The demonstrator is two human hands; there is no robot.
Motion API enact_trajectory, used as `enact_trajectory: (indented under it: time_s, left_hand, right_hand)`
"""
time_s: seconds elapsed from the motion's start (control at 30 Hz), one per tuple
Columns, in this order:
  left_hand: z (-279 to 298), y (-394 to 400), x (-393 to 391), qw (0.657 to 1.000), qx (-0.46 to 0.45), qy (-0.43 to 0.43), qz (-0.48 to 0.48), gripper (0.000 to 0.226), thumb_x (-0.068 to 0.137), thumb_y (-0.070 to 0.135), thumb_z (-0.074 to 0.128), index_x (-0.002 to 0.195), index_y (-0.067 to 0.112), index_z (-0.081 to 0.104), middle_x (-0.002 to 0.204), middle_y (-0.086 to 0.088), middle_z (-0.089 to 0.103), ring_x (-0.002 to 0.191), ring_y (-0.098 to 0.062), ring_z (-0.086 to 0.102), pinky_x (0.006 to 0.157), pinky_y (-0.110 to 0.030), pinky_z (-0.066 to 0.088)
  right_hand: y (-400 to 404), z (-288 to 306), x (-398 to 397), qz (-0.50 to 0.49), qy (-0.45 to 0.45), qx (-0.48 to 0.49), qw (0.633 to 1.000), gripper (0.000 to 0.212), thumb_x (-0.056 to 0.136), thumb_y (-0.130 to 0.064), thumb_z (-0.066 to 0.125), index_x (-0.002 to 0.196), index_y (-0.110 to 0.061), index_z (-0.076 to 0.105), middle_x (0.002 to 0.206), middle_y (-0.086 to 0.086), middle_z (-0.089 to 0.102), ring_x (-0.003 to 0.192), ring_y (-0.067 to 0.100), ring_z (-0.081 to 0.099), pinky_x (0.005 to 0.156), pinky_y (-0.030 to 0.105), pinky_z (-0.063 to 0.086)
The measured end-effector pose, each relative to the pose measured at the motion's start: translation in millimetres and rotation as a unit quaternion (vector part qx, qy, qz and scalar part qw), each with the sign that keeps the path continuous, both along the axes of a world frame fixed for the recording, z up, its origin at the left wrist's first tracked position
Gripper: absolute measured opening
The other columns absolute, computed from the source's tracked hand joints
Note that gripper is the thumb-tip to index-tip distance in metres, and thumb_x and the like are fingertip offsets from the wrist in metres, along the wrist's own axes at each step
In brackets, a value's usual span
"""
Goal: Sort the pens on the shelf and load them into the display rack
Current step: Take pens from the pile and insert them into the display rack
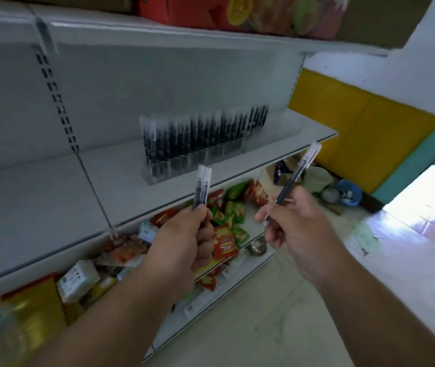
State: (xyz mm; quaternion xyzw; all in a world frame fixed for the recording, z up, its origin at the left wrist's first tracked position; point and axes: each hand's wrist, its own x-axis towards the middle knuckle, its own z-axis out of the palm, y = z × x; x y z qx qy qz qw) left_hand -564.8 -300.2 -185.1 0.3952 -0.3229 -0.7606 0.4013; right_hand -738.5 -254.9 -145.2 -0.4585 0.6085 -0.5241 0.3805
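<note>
The display rack (200,144) looks almost full, and we hold two pens (202,188) in our left hand (184,239) and one pen (294,178) pinched in our right hand (298,231), not yet loaded.

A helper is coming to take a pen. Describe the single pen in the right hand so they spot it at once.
Start at the grey middle shelf, where the clear display rack stands full of pens. In front of it, the right hand pinches one dark pen, tilted up to the right. The left hand grips two upright pens instead.
</note>
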Motion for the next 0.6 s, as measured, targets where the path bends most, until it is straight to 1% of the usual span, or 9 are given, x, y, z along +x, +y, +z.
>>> enact_trajectory:
  time_s: [0.03, 0.13, 0.2, 0.27, 0.3, 0.37, 0.43, 0.5, 0.6]
  left_hand:
    - [0, -2, -15, 1.000, 0.003, -0.002, -0.006, 0.024, 0.105, 0.028, 0.040, 0.084, 0.018, 0.047, 0.058, 0.003, 0.029, 0.044, -0.011, 0.016, 0.044, -0.025, 0.008]
    - [-2, -16, -50, 1.000, 0.011, -0.011, -0.018, 0.024, 0.104, 0.028, 0.042, 0.083, 0.018, 0.047, 0.060, 0.002, 0.029, 0.044, -0.010, 0.017, 0.046, -0.027, 0.006]
    - [-5, -32, -68, 0.999, 0.022, -0.020, -0.023, 0.025, 0.104, 0.028, 0.041, 0.082, 0.018, 0.048, 0.059, 0.002, 0.029, 0.042, -0.010, 0.018, 0.044, -0.025, 0.008]
    - [-6, -54, -86, 0.999, 0.023, -0.026, -0.037, 0.026, 0.105, 0.028, 0.041, 0.082, 0.018, 0.048, 0.059, 0.002, 0.030, 0.042, -0.010, 0.018, 0.043, -0.025, 0.009]
    - [-5, -65, -96, 0.998, 0.020, -0.028, -0.047, 0.026, 0.105, 0.028, 0.040, 0.082, 0.018, 0.048, 0.059, 0.002, 0.030, 0.041, -0.010, 0.018, 0.044, -0.025, 0.008]
    - [-2, -89, -118, 0.998, 0.017, -0.031, -0.057, 0.027, 0.105, 0.027, 0.039, 0.082, 0.019, 0.047, 0.058, 0.003, 0.030, 0.041, -0.010, 0.017, 0.046, -0.026, 0.007]
    - [2, -108, -142, 0.998, 0.018, -0.029, -0.058, 0.026, 0.106, 0.027, 0.039, 0.083, 0.018, 0.049, 0.057, 0.003, 0.031, 0.041, -0.010, 0.017, 0.047, -0.026, 0.005]
    - [5, -126, -166, 0.997, 0.002, -0.027, -0.070, 0.026, 0.105, 0.027, 0.040, 0.084, 0.017, 0.050, 0.057, 0.003, 0.031, 0.043, -0.011, 0.016, 0.046, -0.026, 0.006]
    - [7, -148, -193, 0.996, -0.012, -0.036, -0.085, 0.026, 0.105, 0.027, 0.041, 0.084, 0.016, 0.052, 0.058, 0.001, 0.032, 0.044, -0.012, 0.017, 0.044, -0.026, 0.007]
  right_hand:
    - [-3, 1, -16, 0.002, 0.016, 0.000, 1.000, 0.004, 0.101, -0.013, 0.049, 0.099, -0.015, 0.052, 0.080, 0.008, 0.071, 0.055, 0.021, 0.052, 0.052, 0.034, 0.041]
    - [-21, 1, -54, 0.002, 0.051, -0.013, 0.999, 0.015, 0.103, -0.025, 0.047, 0.094, -0.016, 0.056, 0.080, 0.008, 0.070, 0.053, 0.019, 0.051, 0.053, 0.034, 0.042]
    - [-40, -3, -73, -0.016, 0.069, -0.014, 0.997, 0.019, 0.101, -0.025, 0.049, 0.089, -0.015, 0.060, 0.078, 0.013, 0.068, 0.051, 0.016, 0.051, 0.053, 0.033, 0.042]
    - [-59, -7, -91, -0.036, 0.090, -0.011, 0.995, 0.013, 0.099, -0.021, 0.053, 0.089, -0.016, 0.060, 0.075, 0.017, 0.066, 0.050, 0.015, 0.053, 0.054, 0.032, 0.043]
    - [-70, -8, -100, -0.043, 0.093, -0.013, 0.995, 0.008, 0.098, -0.017, 0.055, 0.092, -0.018, 0.059, 0.074, 0.014, 0.064, 0.050, 0.014, 0.053, 0.054, 0.030, 0.043]
    - [-89, -7, -118, -0.067, 0.087, -0.026, 0.994, 0.011, 0.098, -0.012, 0.055, 0.098, -0.022, 0.052, 0.075, 0.005, 0.063, 0.049, 0.015, 0.053, 0.052, 0.027, 0.043]
    - [-103, 0, -136, -0.082, 0.081, -0.042, 0.992, 0.009, 0.100, -0.014, 0.050, 0.102, -0.022, 0.047, 0.077, 0.007, 0.066, 0.047, 0.016, 0.052, 0.047, 0.024, 0.043]
    - [-116, 8, -156, -0.088, 0.089, -0.066, 0.990, 0.005, 0.104, -0.020, 0.042, 0.099, -0.020, 0.045, 0.076, 0.010, 0.067, 0.045, 0.018, 0.050, 0.043, 0.022, 0.041]
    - [-136, 7, -184, -0.087, 0.090, -0.070, 0.990, 0.015, 0.106, -0.025, 0.035, 0.095, -0.018, 0.044, 0.074, 0.010, 0.068, 0.045, 0.019, 0.051, 0.041, 0.023, 0.040]
